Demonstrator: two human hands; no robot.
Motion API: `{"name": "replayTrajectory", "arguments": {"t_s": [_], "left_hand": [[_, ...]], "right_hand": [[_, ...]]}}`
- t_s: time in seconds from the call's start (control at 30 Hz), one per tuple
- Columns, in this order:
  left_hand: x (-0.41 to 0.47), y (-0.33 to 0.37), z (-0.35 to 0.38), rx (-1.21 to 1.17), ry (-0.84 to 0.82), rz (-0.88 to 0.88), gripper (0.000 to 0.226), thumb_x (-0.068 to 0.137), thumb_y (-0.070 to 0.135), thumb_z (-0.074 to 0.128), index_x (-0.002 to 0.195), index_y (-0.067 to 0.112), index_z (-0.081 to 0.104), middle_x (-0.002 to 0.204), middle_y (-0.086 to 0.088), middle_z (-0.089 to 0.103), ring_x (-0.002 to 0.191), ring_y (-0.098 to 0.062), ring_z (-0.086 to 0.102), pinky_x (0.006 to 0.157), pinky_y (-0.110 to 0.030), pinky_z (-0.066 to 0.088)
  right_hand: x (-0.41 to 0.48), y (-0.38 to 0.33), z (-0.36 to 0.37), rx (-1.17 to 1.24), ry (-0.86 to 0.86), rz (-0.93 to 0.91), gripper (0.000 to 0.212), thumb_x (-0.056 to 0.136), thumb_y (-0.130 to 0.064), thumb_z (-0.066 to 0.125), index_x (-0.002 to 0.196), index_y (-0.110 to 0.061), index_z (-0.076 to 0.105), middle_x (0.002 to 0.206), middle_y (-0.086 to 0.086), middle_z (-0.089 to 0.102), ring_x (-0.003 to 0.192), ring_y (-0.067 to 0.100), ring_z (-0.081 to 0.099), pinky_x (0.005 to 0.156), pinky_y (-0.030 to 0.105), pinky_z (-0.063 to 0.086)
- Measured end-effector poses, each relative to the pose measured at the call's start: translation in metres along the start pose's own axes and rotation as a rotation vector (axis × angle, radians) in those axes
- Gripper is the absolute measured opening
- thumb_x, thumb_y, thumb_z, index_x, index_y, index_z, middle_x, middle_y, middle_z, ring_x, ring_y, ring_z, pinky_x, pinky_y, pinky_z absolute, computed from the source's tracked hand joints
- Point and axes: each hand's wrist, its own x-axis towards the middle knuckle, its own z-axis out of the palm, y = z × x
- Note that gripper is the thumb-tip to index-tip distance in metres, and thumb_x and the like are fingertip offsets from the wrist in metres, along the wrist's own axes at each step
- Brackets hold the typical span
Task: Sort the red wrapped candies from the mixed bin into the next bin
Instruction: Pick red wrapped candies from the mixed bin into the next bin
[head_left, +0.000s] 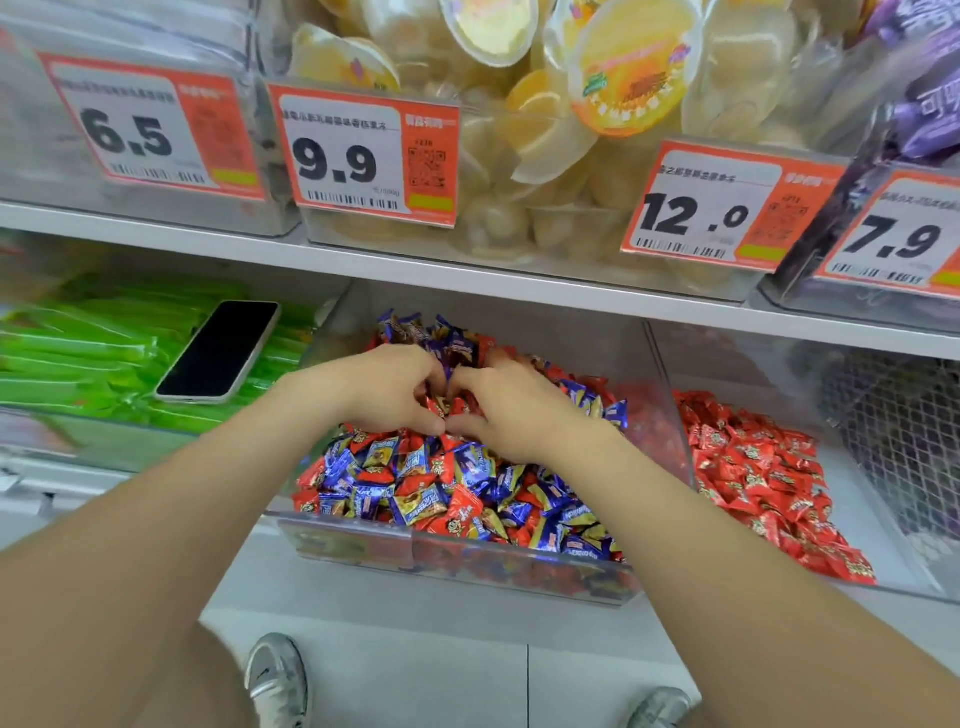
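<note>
2 hands meet at the centre of the frame: the left hand (395, 387) and right hand (511, 410) curl their fingers round a small clump of red wrapped candies (448, 406) atop the mixed bin (457, 566). With blue pieces (470, 462) crowding the clump, some could ride along into the next bin (852, 499) at right, or loose ones could spill. The candies are small, glossy, crinkled red pillows.
</note>
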Motion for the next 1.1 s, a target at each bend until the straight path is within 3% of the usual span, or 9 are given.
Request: {"name": "replayTrajectory", "arguments": {"t_s": [0.1, 0.2, 0.3, 0.47, 0.7, 0.8, 0.9, 1.03, 1.1], "left_hand": [[0.001, -0.004, 0.004, -0.024, 0.071, 0.034, 0.032, 0.088, 0.043, 0.082, 0.113, 0.024, 0.076, 0.109, 0.013, 0.068, 0.105, -0.011, 0.064, 0.091, -0.03, 0.049], [-0.001, -0.005, 0.005, -0.075, 0.105, 0.048, 0.011, 0.095, 0.038, 0.074, 0.098, 0.027, 0.077, 0.096, 0.014, 0.072, 0.093, -0.009, 0.067, 0.088, -0.033, 0.053], [-0.005, -0.004, 0.004, -0.093, 0.167, 0.051, 0.015, 0.104, 0.029, 0.06, 0.097, 0.025, 0.072, 0.087, 0.007, 0.072, 0.08, -0.013, 0.067, 0.075, -0.032, 0.053], [-0.013, 0.0, 0.002, -0.207, 0.19, 0.042, 0.023, 0.105, 0.013, 0.039, 0.099, 0.022, 0.06, 0.074, -0.003, 0.063, 0.057, -0.014, 0.049, 0.057, -0.03, 0.043], [-0.011, 0.009, 0.01, -0.115, 0.194, 0.047, 0.052, 0.103, 0.059, 0.05, 0.071, 0.018, 0.046, 0.059, 0.003, 0.048, 0.055, -0.016, 0.047, 0.063, -0.04, 0.046], [-0.011, 0.016, 0.013, -0.083, 0.159, 0.068, 0.038, 0.101, 0.059, 0.055, 0.096, 0.022, 0.059, 0.06, 0.007, 0.05, 0.054, -0.01, 0.047, 0.058, -0.036, 0.039], [-0.01, 0.018, 0.014, -0.052, 0.08, 0.057, 0.039, 0.101, 0.054, 0.06, 0.127, 0.027, 0.051, 0.07, 0.008, 0.049, 0.063, -0.006, 0.048, 0.064, -0.035, 0.039], [-0.005, 0.015, 0.018, 0.037, -0.059, -0.024, 0.047, 0.099, 0.058, 0.06, 0.125, 0.019, 0.05, 0.092, 0.001, 0.055, 0.082, -0.013, 0.054, 0.074, -0.037, 0.047], [-0.002, 0.014, 0.02, 0.065, -0.089, -0.049, 0.049, 0.099, 0.057, 0.06, 0.123, 0.015, 0.048, 0.11, -0.007, 0.056, 0.096, -0.023, 0.058, 0.089, -0.044, 0.052]], "right_hand": [[0.006, 0.004, -0.006, 0.085, -0.018, -0.026, 0.032, 0.101, -0.043, 0.067, 0.128, -0.026, 0.069, 0.108, 0.008, 0.066, 0.101, 0.032, 0.064, 0.081, 0.041, 0.054], [0.006, 0.015, -0.014, 0.129, -0.011, 0.001, 0.029, 0.103, -0.035, 0.066, 0.129, -0.022, 0.069, 0.122, 0.005, 0.07, 0.112, 0.027, 0.063, 0.091, 0.037, 0.052], [0.001, 0.025, -0.021, 0.245, 0.0, 0.055, 0.025, 0.104, -0.033, 0.065, 0.127, -0.024, 0.068, 0.126, -0.001, 0.068, 0.116, 0.021, 0.063, 0.093, 0.03, 0.047], [-0.019, 0.023, -0.039, 0.553, 0.057, 0.133, 0.019, 0.11, -0.034, 0.05, 0.119, -0.024, 0.062, 0.097, 0.0, 0.068, 0.084, 0.021, 0.065, 0.078, 0.041, 0.056], [-0.036, 0.018, -0.045, 0.495, 0.164, 0.322, 0.051, 0.105, -0.045, 0.04, 0.073, -0.009, 0.058, 0.072, 0.014, 0.059, 0.067, 0.027, 0.054, 0.064, 0.035, 0.043], [-0.034, 0.023, -0.04, 0.486, 0.163, 0.292, 0.057, 0.103, -0.054, 0.053, 0.076, -0.005, 0.063, 0.072, 0.012, 0.072, 0.063, 0.022, 0.061, 0.068, 0.037, 0.053], [-0.03, 0.028, -0.036, 0.484, 0.141, 0.276, 0.029, 0.096, -0.048, 0.069, 0.085, -0.022, 0.063, 0.072, 0.0, 0.071, 0.065, 0.017, 0.062, 0.066, 0.033, 0.054], [-0.024, 0.028, -0.032, 0.378, 0.166, 0.214, 0.009, 0.091, -0.022, 0.069, 0.096, -0.025, 0.062, 0.089, -0.005, 0.067, 0.074, 0.016, 0.062, 0.061, 0.026, 0.047], [-0.02, 0.025, -0.026, 0.295, 0.127, 0.123, 0.016, 0.094, -0.026, 0.067, 0.109, -0.029, 0.066, 0.106, -0.005, 0.07, 0.088, 0.019, 0.066, 0.076, 0.031, 0.054]]}}
